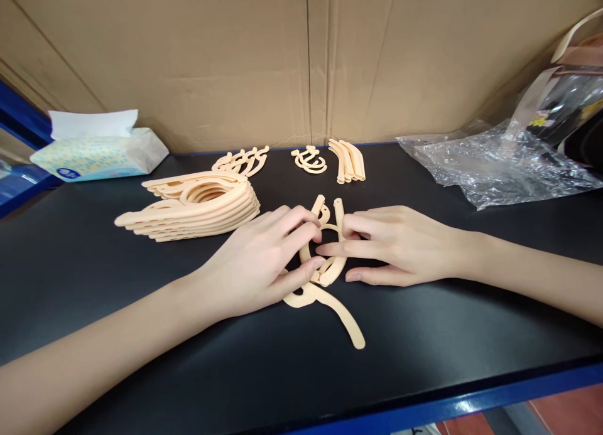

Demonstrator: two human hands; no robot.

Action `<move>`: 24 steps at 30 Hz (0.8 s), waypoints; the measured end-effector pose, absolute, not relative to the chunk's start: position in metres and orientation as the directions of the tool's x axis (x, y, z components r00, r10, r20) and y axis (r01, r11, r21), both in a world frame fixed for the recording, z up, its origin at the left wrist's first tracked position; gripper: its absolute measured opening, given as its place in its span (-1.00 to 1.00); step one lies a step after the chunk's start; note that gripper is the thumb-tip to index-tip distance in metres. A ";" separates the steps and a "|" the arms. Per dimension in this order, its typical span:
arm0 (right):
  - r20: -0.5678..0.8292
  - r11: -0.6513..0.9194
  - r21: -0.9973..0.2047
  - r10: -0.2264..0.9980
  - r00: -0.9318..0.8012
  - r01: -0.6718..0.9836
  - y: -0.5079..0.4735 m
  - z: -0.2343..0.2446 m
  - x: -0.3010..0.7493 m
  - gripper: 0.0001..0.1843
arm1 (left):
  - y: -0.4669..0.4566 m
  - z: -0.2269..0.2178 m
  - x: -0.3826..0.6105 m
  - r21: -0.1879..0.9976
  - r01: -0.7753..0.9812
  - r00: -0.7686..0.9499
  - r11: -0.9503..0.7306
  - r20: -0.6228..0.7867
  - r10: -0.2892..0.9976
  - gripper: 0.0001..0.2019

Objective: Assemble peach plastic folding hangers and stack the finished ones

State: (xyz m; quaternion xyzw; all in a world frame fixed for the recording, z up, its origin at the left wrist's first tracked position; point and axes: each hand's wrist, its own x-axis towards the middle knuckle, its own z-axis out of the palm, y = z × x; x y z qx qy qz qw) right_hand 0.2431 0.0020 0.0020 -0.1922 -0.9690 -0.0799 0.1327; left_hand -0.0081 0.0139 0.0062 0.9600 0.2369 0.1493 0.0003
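A beige plastic folding hanger (335, 273) lies at the middle of the dark table, its two arms pointing away from me and a curved hook part (346, 319) stretching towards the front edge. My left hand (268, 253) is closed round its left side, the thumb near the lower joint and the fingers bent over the arm. On the other side, my right hand (396, 243) has its index finger across the right arm and other fingers curled against the outer edge. Its thumb lies beside the hanger on the table. Fingers cover part of the hanger's middle.
Left of the hands lies a stack of folded hangers (211, 212). Farther back are several loose hooks (241, 162), a smaller hook pile (311, 160) and several hanger arms (347, 162). A tissue pack (101, 152), clear plastic bag (485, 165) and cardboard wall (226, 64) border the table.
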 end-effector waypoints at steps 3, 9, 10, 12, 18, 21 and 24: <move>0.284 0.911 0.114 0.353 -0.891 0.397 0.001 0.003 0.243 -0.58 | 0.014 0.006 -0.008 0.067 0.456 0.845 -0.887 0.279 0.455 -0.76; 0.345 0.910 0.131 0.330 -0.878 0.394 0.003 0.000 0.243 -0.62 | 0.014 0.007 -0.010 0.070 0.455 0.845 -0.888 0.282 0.455 -0.75; 0.347 0.910 0.123 0.335 -0.876 0.397 0.003 -0.001 0.244 -0.63 | 0.014 0.006 -0.010 0.071 0.454 0.845 -0.888 0.284 0.454 -0.74; 0.338 0.911 0.081 0.357 -0.871 0.404 0.004 -0.002 0.244 -0.65 | 0.014 0.006 -0.010 0.071 0.456 0.844 -0.887 0.284 0.456 -0.73; 0.348 0.900 -0.086 0.428 -0.834 0.427 0.005 -0.002 0.245 -0.68 | 0.014 0.005 -0.009 0.075 0.463 0.843 -0.883 0.271 0.465 -0.72; 0.341 0.884 -0.171 0.467 -0.816 0.435 0.005 -0.002 0.246 -0.69 | 0.014 0.005 -0.009 0.069 0.463 0.840 -0.884 0.284 0.462 -0.72; 0.344 0.878 -0.194 0.478 -0.808 0.437 0.005 -0.003 0.246 -0.70 | 0.014 0.005 -0.009 0.068 0.463 0.839 -0.884 0.287 0.462 -0.72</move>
